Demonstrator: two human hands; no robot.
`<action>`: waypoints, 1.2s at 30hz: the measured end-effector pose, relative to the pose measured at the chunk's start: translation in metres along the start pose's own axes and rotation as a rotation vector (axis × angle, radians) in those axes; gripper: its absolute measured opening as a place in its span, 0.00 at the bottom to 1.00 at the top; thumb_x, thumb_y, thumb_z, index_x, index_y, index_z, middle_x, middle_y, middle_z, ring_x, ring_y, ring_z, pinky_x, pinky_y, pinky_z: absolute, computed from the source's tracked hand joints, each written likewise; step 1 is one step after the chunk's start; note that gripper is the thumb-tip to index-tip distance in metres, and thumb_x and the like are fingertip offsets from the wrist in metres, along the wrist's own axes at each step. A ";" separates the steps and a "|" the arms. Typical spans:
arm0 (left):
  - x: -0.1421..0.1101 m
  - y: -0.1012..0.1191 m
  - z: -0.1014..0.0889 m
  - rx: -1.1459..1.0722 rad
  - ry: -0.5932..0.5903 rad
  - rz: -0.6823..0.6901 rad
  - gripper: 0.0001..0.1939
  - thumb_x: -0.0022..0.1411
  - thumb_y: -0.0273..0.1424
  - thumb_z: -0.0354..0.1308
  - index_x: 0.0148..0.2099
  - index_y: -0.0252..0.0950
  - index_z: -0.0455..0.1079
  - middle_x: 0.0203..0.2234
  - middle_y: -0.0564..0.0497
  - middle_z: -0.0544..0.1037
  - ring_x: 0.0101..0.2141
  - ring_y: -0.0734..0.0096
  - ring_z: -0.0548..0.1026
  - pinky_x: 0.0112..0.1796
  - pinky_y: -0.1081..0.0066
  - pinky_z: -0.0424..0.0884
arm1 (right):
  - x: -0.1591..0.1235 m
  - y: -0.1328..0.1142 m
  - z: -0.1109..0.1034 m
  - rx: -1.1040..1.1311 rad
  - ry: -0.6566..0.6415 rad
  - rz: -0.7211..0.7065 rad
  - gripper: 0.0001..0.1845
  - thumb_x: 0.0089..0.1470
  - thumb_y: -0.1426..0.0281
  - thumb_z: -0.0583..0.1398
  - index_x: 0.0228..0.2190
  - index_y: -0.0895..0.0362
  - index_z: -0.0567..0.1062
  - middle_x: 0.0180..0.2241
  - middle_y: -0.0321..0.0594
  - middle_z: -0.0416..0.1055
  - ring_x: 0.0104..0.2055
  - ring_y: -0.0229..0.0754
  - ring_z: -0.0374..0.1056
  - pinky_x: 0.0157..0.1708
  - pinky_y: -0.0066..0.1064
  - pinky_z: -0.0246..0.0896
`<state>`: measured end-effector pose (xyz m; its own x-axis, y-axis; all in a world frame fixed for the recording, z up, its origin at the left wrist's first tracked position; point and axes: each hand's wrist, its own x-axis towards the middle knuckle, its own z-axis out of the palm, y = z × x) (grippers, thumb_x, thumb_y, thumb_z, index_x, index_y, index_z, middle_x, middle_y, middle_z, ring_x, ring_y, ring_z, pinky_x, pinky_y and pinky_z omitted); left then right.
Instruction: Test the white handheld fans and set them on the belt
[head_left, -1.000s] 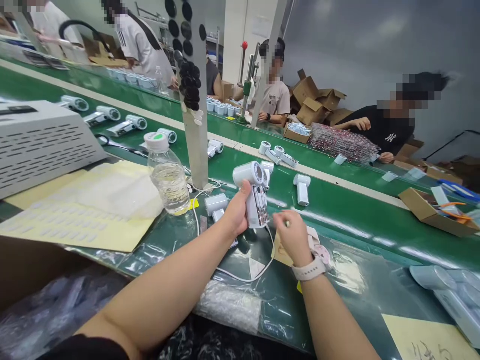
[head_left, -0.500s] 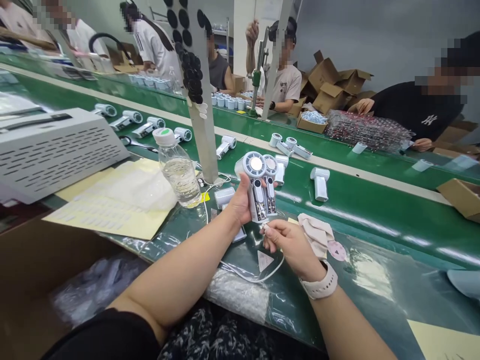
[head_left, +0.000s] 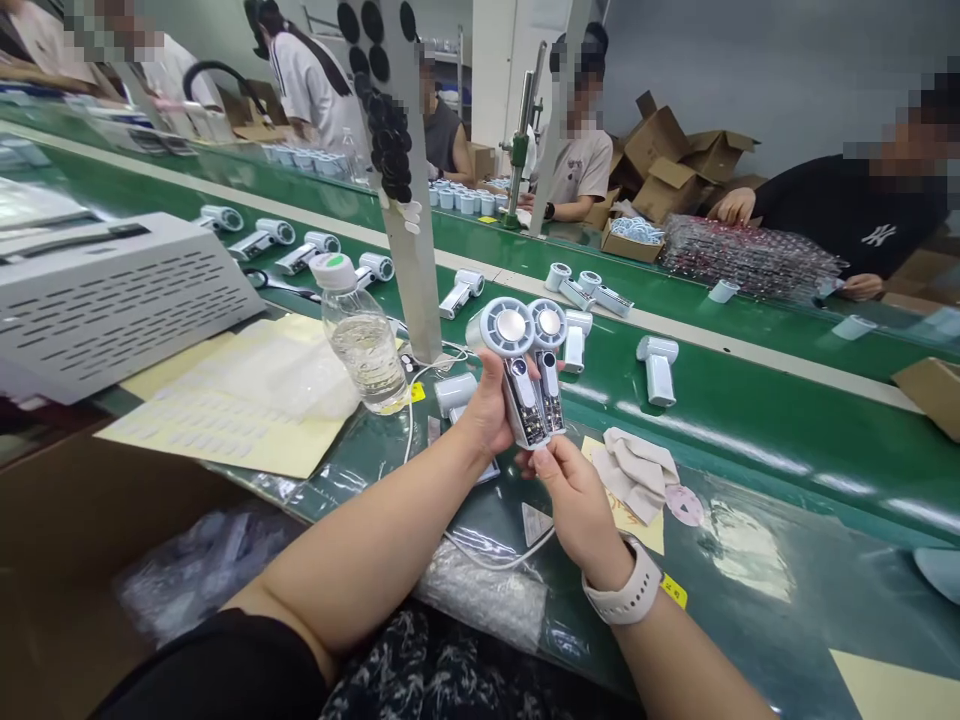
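My left hand (head_left: 486, 412) grips two white handheld fans (head_left: 525, 370) side by side, their round heads up and their dark-panelled handles facing me. My right hand (head_left: 579, 500) sits at the lower end of the handles, its fingertips touching them. A white charging cable (head_left: 487, 558) runs out from under my right hand across the plastic sheet. Its plug end is hidden by my fingers. Another white fan (head_left: 455, 395) lies just left of my left hand.
A water bottle (head_left: 361, 340) and a ventilated grey metal box (head_left: 120, 300) stand at left, beside yellow label sheets (head_left: 225, 420). A beige cloth (head_left: 637, 475) lies right of my hands. Several fans stand on the green conveyor (head_left: 750, 430). Co-workers sit beyond it among cardboard boxes.
Both fans have turned to face me and risen slightly, compared with one second ago. My right hand has moved in to their lower end, and the view has shifted.
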<state>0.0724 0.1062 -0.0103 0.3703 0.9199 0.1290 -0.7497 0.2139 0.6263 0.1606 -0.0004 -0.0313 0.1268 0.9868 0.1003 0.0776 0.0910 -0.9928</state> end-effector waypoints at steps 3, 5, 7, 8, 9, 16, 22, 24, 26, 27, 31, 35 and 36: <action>0.000 0.003 0.001 -0.101 0.014 -0.053 0.38 0.33 0.67 0.66 0.23 0.35 0.69 0.36 0.44 0.82 0.42 0.55 0.81 0.42 0.61 0.78 | -0.001 -0.004 -0.004 -0.069 0.001 -0.100 0.17 0.62 0.56 0.57 0.27 0.54 0.72 0.32 0.39 0.74 0.38 0.45 0.68 0.40 0.36 0.60; 0.000 0.005 0.001 -0.143 0.015 -0.070 0.37 0.34 0.67 0.67 0.23 0.35 0.68 0.37 0.45 0.82 0.41 0.56 0.81 0.42 0.61 0.78 | -0.002 -0.005 -0.004 -0.080 0.020 -0.121 0.16 0.62 0.57 0.57 0.28 0.54 0.73 0.34 0.40 0.74 0.39 0.45 0.69 0.42 0.37 0.60; -0.001 0.007 0.002 -0.147 -0.002 -0.068 0.37 0.34 0.66 0.68 0.23 0.34 0.69 0.38 0.44 0.82 0.41 0.57 0.81 0.43 0.62 0.78 | -0.003 -0.004 -0.004 -0.088 0.049 -0.092 0.16 0.62 0.57 0.57 0.28 0.54 0.73 0.31 0.38 0.74 0.36 0.44 0.69 0.40 0.37 0.61; -0.001 0.008 0.002 -0.142 -0.016 -0.068 0.37 0.34 0.65 0.68 0.23 0.34 0.69 0.38 0.44 0.82 0.42 0.57 0.81 0.42 0.62 0.78 | -0.003 -0.004 -0.004 -0.093 0.065 -0.073 0.16 0.62 0.57 0.57 0.28 0.54 0.73 0.29 0.37 0.73 0.34 0.43 0.68 0.39 0.36 0.61; -0.001 0.009 0.003 -0.137 -0.029 -0.071 0.37 0.34 0.65 0.68 0.23 0.34 0.69 0.39 0.44 0.82 0.42 0.56 0.81 0.42 0.62 0.78 | -0.002 -0.003 -0.005 -0.097 0.083 -0.064 0.17 0.62 0.56 0.57 0.27 0.54 0.72 0.27 0.37 0.72 0.33 0.43 0.68 0.37 0.36 0.61; -0.004 0.011 0.006 -0.026 -0.057 -0.011 0.36 0.35 0.66 0.67 0.23 0.35 0.70 0.39 0.46 0.81 0.47 0.53 0.80 0.41 0.64 0.79 | 0.002 0.000 -0.006 0.102 0.101 0.054 0.25 0.57 0.46 0.61 0.23 0.52 0.67 0.14 0.28 0.61 0.20 0.38 0.63 0.26 0.32 0.58; -0.008 0.004 0.008 0.080 -0.048 0.016 0.38 0.36 0.69 0.64 0.24 0.36 0.69 0.39 0.43 0.81 0.48 0.51 0.79 0.41 0.63 0.78 | 0.002 0.005 0.001 0.294 0.105 0.134 0.29 0.52 0.42 0.63 0.21 0.51 0.64 0.12 0.26 0.59 0.16 0.37 0.61 0.21 0.30 0.58; -0.007 0.002 0.006 0.065 -0.054 0.008 0.37 0.38 0.68 0.65 0.24 0.36 0.70 0.39 0.44 0.81 0.47 0.52 0.79 0.40 0.63 0.78 | 0.004 0.007 0.001 0.279 0.102 0.129 0.26 0.55 0.44 0.62 0.23 0.52 0.67 0.15 0.29 0.64 0.20 0.39 0.65 0.26 0.32 0.63; -0.005 0.001 0.003 0.041 -0.047 -0.006 0.36 0.40 0.67 0.65 0.25 0.35 0.70 0.38 0.44 0.81 0.45 0.54 0.80 0.39 0.64 0.78 | 0.005 0.008 0.000 0.213 0.101 0.115 0.23 0.58 0.47 0.61 0.26 0.53 0.70 0.21 0.33 0.70 0.27 0.41 0.68 0.34 0.35 0.65; -0.003 0.001 0.002 0.026 -0.032 -0.019 0.36 0.40 0.66 0.66 0.26 0.35 0.71 0.37 0.45 0.81 0.43 0.55 0.80 0.39 0.64 0.77 | 0.005 0.007 -0.001 0.164 0.107 0.096 0.21 0.59 0.49 0.60 0.28 0.53 0.72 0.24 0.36 0.72 0.30 0.43 0.69 0.36 0.36 0.65; 0.004 0.004 -0.004 -0.034 0.102 -0.055 0.37 0.39 0.66 0.67 0.32 0.36 0.73 0.33 0.46 0.82 0.36 0.60 0.81 0.37 0.64 0.76 | -0.005 -0.005 -0.023 -0.151 0.099 -0.094 0.18 0.63 0.58 0.56 0.26 0.53 0.72 0.39 0.44 0.75 0.43 0.48 0.70 0.45 0.39 0.65; 0.004 0.007 -0.006 -0.099 0.166 -0.090 0.34 0.48 0.64 0.64 0.34 0.36 0.74 0.30 0.46 0.81 0.40 0.57 0.81 0.41 0.63 0.76 | 0.008 -0.009 -0.093 -0.696 -0.099 0.015 0.12 0.55 0.63 0.64 0.23 0.52 0.76 0.53 0.49 0.72 0.55 0.57 0.69 0.54 0.48 0.63; 0.003 0.006 -0.005 -0.111 0.142 -0.124 0.33 0.50 0.64 0.62 0.34 0.36 0.75 0.30 0.45 0.81 0.41 0.56 0.81 0.42 0.63 0.76 | 0.019 -0.008 -0.116 -0.844 -0.002 0.101 0.11 0.53 0.65 0.65 0.21 0.53 0.77 0.53 0.51 0.72 0.56 0.60 0.68 0.55 0.50 0.63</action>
<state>0.0664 0.1120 -0.0100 0.3889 0.9194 -0.0582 -0.7619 0.3565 0.5408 0.2769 0.0025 -0.0141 0.1709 0.9852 0.0126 0.7776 -0.1270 -0.6158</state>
